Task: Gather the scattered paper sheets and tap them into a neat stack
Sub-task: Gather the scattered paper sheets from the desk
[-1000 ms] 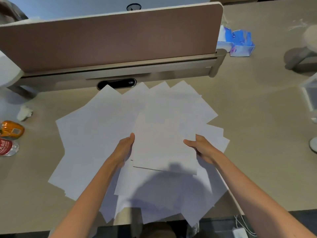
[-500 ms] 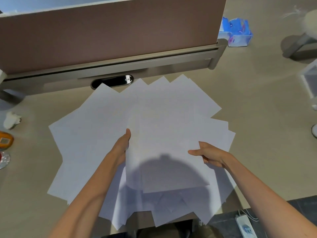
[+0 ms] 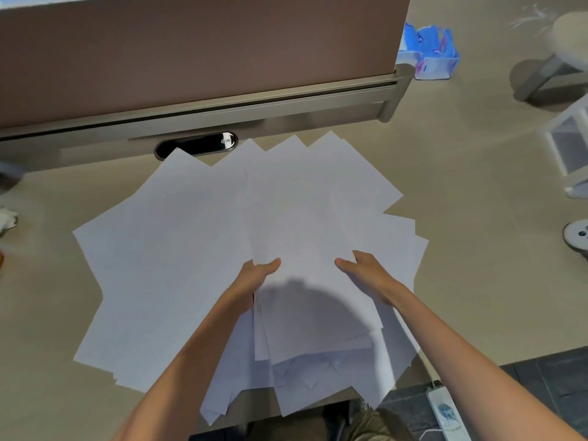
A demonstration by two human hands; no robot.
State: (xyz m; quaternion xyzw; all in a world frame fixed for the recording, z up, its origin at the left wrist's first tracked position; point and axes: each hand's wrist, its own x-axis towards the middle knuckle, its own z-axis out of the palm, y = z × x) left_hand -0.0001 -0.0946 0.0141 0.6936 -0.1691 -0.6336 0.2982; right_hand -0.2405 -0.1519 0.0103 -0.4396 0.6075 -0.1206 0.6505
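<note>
One broad desk (image 3: 461,249) carries everything, with one brown partition panel (image 3: 191,52) closing off its far side. That is why the paper has nowhere to go but toward me.

The paper sheets (image 3: 159,265) lie in one wide fan across the middle of the desk, overlapping at every angle. Their far corners reach the foot of the panel and their near ones hang over the desk's front edge. They overlap too much for an exact count; well over a dozen is my guess.

On top of the fan, right in front of me, is one small bundle (image 3: 305,297) of a few sheets. It is roughly squared, though its lower edges are stepped. I hold it by both sides so I can square it and drop more sheets in.

I use two hands for that. My left hand (image 3: 254,275) pinches the bundle's left edge, thumb on top. My right hand (image 3: 366,275) takes the right edge the same way, thumb lying across the paper. The fingers of both are hidden beneath, so I judge the grip from the thumbs alone.

The gathering has barely begun, I'd say, and no tapping has been done.

Farther off are one blue tissue box (image 3: 429,55) past the panel's end, one power strip (image 3: 444,412) on the floor, and one dark cable slot (image 3: 197,144).
</note>
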